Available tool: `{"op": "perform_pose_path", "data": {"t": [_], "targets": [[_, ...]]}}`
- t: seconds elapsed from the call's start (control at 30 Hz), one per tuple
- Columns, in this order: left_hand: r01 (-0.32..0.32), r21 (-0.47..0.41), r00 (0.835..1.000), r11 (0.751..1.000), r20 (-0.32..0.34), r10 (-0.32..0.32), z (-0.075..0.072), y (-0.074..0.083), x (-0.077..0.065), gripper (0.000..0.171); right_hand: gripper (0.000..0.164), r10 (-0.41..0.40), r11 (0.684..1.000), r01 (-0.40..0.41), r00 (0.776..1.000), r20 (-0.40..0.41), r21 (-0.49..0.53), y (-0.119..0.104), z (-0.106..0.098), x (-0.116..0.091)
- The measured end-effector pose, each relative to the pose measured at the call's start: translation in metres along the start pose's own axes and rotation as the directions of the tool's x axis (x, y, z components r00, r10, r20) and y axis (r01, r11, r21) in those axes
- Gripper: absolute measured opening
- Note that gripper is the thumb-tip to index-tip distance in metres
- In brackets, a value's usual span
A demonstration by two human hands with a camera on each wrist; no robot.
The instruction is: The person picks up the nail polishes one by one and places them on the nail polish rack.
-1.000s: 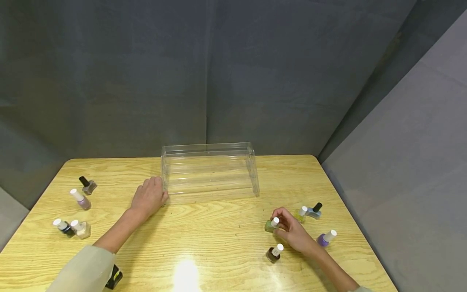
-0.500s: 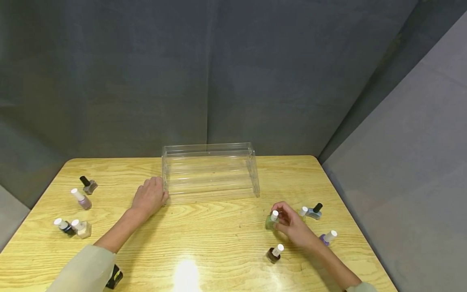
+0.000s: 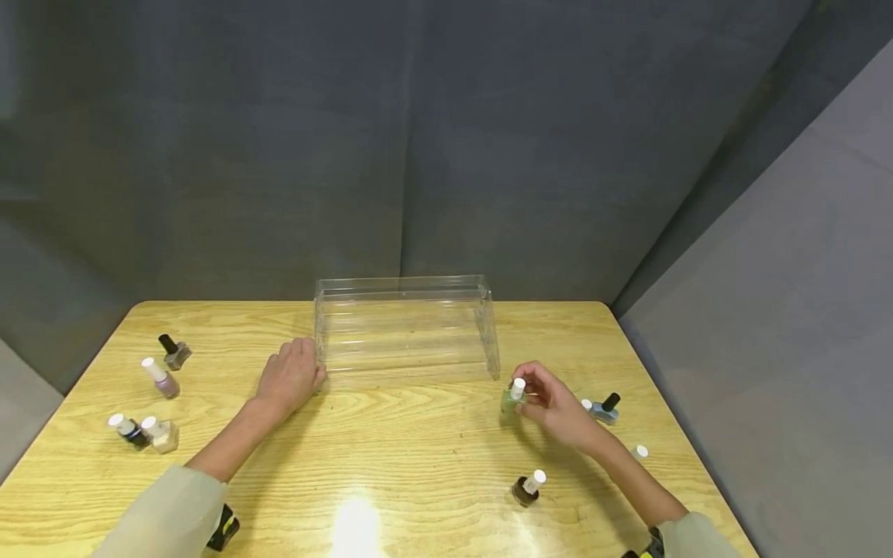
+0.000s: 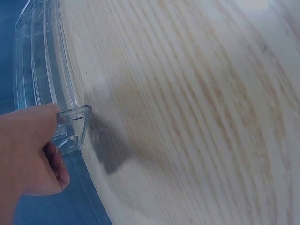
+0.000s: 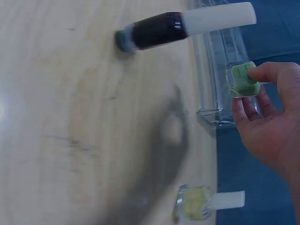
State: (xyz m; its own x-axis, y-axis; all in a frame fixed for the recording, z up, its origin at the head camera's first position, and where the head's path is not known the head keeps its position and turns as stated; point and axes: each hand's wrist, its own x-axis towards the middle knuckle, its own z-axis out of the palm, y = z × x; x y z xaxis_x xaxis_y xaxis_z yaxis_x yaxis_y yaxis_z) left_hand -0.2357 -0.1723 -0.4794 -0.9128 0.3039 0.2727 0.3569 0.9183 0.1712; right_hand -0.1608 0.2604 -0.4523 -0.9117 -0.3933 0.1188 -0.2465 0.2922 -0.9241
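Observation:
A clear plastic tiered rack [image 3: 405, 370] stands at the back middle of the table. My left hand [image 3: 287, 378] grips its left end; in the left wrist view the thumb and curled fingers are around the side panel [image 4: 75, 117]. My right hand [image 3: 558, 411] pinches a green nail polish bottle [image 3: 512, 401] with a white cap, held above the table to the right of the rack. In the right wrist view the green bottle's label [image 5: 243, 75] faces the camera, and the thumb covers part of it.
Nearest the right hand stand a dark nail polish bottle [image 3: 525, 492] and a blue one [image 3: 604, 412]. White caps of two others [image 3: 639, 451] show past the right arm. Several bottles, including a lilac one [image 3: 166, 384], stand at the left. A dark curtain [image 3: 446, 139] hangs behind.
The right hand has lifted the green nail polish bottle off the table and moved it slightly left and toward the rack. The left hand stays on the rack.

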Motion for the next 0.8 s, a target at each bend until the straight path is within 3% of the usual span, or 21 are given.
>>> {"op": "perform_pose_path", "data": {"t": [0.3,0.6,0.8], "targets": [[0.000,0.008,1.000,1.000,-0.002,0.000,0.000,0.001,0.000,0.026,0.031,-0.057,0.998,0.057,0.996,0.063,-0.005,-0.027,-0.002,0.022],[0.012,0.002,1.000,1.000,0.001,-0.012,0.003,-0.001,0.000,0.024,0.032,-0.075,0.997,0.076,0.990,0.122,-0.003,-0.035,0.002,0.047],[0.014,-0.008,1.000,1.000,-0.013,-0.014,0.002,0.000,0.000,0.025,0.034,-0.077,0.997,0.079,0.989,0.124,-0.013,-0.062,0.009,0.060]]}}
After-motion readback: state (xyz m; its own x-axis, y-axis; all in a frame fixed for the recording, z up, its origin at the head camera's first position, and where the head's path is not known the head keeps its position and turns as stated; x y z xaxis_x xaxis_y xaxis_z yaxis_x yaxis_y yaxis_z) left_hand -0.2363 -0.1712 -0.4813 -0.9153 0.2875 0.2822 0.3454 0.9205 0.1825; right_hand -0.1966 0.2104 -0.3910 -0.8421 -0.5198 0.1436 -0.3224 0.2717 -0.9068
